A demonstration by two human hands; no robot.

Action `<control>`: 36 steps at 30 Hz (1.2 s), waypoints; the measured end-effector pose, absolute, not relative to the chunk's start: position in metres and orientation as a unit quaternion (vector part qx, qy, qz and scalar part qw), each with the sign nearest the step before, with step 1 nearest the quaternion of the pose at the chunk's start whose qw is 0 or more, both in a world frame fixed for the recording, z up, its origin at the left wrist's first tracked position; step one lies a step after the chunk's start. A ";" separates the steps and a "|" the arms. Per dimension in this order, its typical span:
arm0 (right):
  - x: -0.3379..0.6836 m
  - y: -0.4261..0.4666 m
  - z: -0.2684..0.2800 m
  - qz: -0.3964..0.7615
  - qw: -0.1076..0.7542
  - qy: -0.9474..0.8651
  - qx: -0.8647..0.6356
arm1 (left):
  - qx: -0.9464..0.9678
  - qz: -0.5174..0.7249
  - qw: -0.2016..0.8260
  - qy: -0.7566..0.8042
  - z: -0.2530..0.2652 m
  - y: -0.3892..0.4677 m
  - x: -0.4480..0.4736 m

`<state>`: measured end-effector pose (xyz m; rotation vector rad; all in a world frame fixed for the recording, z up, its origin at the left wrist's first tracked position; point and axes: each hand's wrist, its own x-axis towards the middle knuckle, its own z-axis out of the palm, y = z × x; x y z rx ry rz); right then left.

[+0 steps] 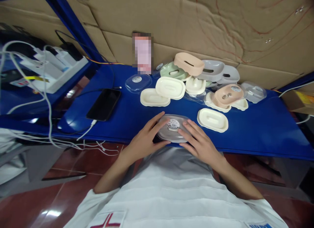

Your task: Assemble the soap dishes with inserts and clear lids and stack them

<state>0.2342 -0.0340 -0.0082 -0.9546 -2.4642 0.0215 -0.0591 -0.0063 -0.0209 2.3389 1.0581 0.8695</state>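
Note:
At the front edge of the blue table lies a grey soap dish (pixel 180 134) under a clear plastic lid with a round white label (pixel 173 124). My left hand (pixel 144 136) grips its left side, thumb at the near edge and fingers over the top. From the right, my right hand (pixel 200 139) holds the same dish, its fingers resting on the lid and right rim. A cream tray (pixel 212 120) sits just beyond my right hand. Two more cream pieces, a shallow tray (pixel 155 97) and an oval one (pixel 170 88), overlap behind the grey dish.
Peach (pixel 188 63), green (pixel 171 71) and grey (pixel 211 70) dish parts are heaped at the back. A clear lid (pixel 138 83) lies left of them. A black phone (pixel 104 104), white cables (pixel 50 123) and a power strip (pixel 63 74) are at left. Cardboard (pixel 162 18) lines the back.

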 end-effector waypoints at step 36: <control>0.573 -0.014 -0.043 -0.150 0.268 -0.514 -0.801 | 0.862 0.288 0.202 0.366 -0.017 -0.005 -0.060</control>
